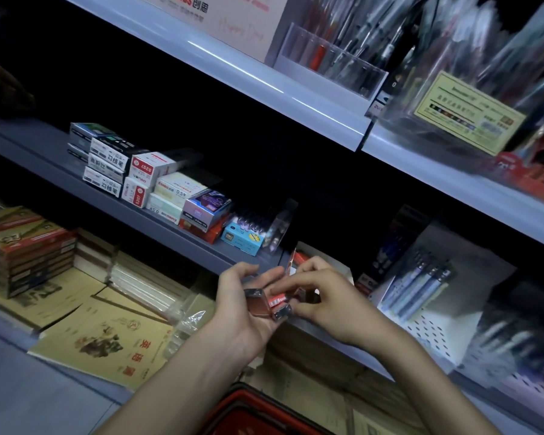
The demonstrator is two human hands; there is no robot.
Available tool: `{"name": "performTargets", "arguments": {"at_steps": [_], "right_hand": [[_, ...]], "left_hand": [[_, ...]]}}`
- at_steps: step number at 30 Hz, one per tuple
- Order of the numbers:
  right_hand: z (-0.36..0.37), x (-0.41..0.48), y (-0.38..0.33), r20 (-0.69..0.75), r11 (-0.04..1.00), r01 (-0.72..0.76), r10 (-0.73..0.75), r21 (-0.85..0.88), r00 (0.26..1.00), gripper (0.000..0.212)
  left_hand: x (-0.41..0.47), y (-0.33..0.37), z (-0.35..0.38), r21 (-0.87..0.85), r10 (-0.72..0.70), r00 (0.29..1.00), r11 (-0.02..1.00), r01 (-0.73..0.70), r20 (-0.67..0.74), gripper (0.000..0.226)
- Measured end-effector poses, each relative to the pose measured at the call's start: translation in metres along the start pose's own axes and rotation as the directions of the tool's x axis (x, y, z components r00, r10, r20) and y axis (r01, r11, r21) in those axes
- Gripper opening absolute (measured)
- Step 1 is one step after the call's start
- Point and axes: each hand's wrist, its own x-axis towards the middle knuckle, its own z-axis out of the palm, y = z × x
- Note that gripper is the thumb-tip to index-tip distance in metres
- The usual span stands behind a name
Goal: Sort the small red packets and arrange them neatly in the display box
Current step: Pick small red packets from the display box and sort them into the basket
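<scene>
The left hand [244, 304] lies palm up with its fingers curled loosely up around a little cluster of small red packets [272, 304], which are shiny with clear wrap. The right hand [322, 296] comes over from the other side and pinches the top of the same cluster between thumb and fingertips [275, 291], so both grips are closed on the packets. The cluster sits in the air between the two hands, just in front of the shelf edge [170, 226] and not yet in place. Just behind the right hand stands the display box [296, 262]. Only its red flap and a pale wall show, and the hand hides how many packets it already contains. My guess is that the sorting is in mid-course: the packets are being squared up in the palm, and setting them into the box is left to do. Both forearms reach up from below, wrists slightly bent, with the hands close together. Stacked stationery boxes [139, 183] stand further along the shelf, exercise books [107, 340] lie below, and a red basket [248, 412] sits at the bottom.
</scene>
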Motion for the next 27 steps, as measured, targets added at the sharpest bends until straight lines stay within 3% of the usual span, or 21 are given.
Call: {"name": "performTargets", "arguments": {"at_steps": [5, 8, 10, 12, 15, 17, 18, 19, 20, 22, 24, 27], "right_hand": [[-0.009, -0.011, 0.012, -0.147, 0.965, 0.004, 0.036, 0.261, 0.989, 0.021], [-0.019, -0.011, 0.024, -0.352, 0.944, -0.091, 0.206, 0.316, 0.913, 0.011], [-0.024, -0.003, 0.037, -0.569, 0.973, -0.229, 0.2, 0.022, 0.798, 0.006], [-0.024, 0.01, 0.05, -0.648, 0.856, -0.379, 0.07, -0.351, 0.758, 0.007], [-0.015, 0.032, 0.065, -0.455, 0.628, -0.411, 0.1, -0.661, 0.885, 0.005], [-0.009, 0.037, 0.07, -0.279, 0.522, -0.336, 0.188, -0.784, 0.942, 0.018], [-0.009, 0.035, 0.071, -0.26, 0.512, -0.323, 0.193, -0.796, 0.946, 0.023], [-0.012, 0.033, 0.07, -0.298, 0.557, -0.345, 0.176, -0.756, 0.938, 0.026], [-0.015, 0.027, 0.063, -0.362, 0.693, -0.368, 0.164, -0.62, 0.918, 0.025], [-0.018, 0.013, 0.04, -0.384, 0.945, -0.285, 0.207, -0.158, 0.9, 0.016], [-0.017, 0.0, 0.007, -0.225, 0.965, -0.111, 0.165, 0.238, 0.96, 0.011], [-0.005, -0.013, -0.014, -0.047, 0.96, 0.001, 0.012, 0.281, 0.999, 0.025]], "left_hand": [[-0.003, 0.003, -0.001, -0.023, -0.05, 0.999, 0.998, 0.051, 0.01, 0.047], [-0.003, 0.002, -0.002, -0.06, -0.052, 0.998, 0.997, 0.051, -0.028, 0.044], [-0.003, 0.003, -0.001, -0.072, -0.038, 0.998, 0.997, 0.035, -0.045, 0.042], [-0.003, 0.004, 0.0, -0.082, -0.028, 0.998, 0.996, 0.024, -0.049, 0.04], [-0.003, 0.002, 0.002, -0.088, -0.004, 0.999, 0.996, -0.001, -0.049, 0.039], [-0.002, 0.002, 0.004, -0.103, 0.02, 0.999, 0.994, -0.024, -0.036, 0.04], [-0.001, 0.002, 0.005, -0.113, 0.03, 0.999, 0.993, -0.032, -0.026, 0.04], [0.001, 0.002, 0.005, -0.121, 0.038, 0.999, 0.992, -0.04, -0.016, 0.041], [0.002, 0.002, 0.006, -0.128, 0.046, 0.999, 0.991, -0.047, -0.005, 0.042], [0.006, 0.002, 0.006, -0.14, 0.058, 0.998, 0.989, -0.056, 0.011, 0.043], [0.009, 0.001, 0.006, -0.152, 0.065, 0.998, 0.987, -0.061, 0.022, 0.044], [0.009, 0.0, 0.006, -0.152, 0.066, 0.997, 0.986, -0.061, 0.029, 0.042]]}}
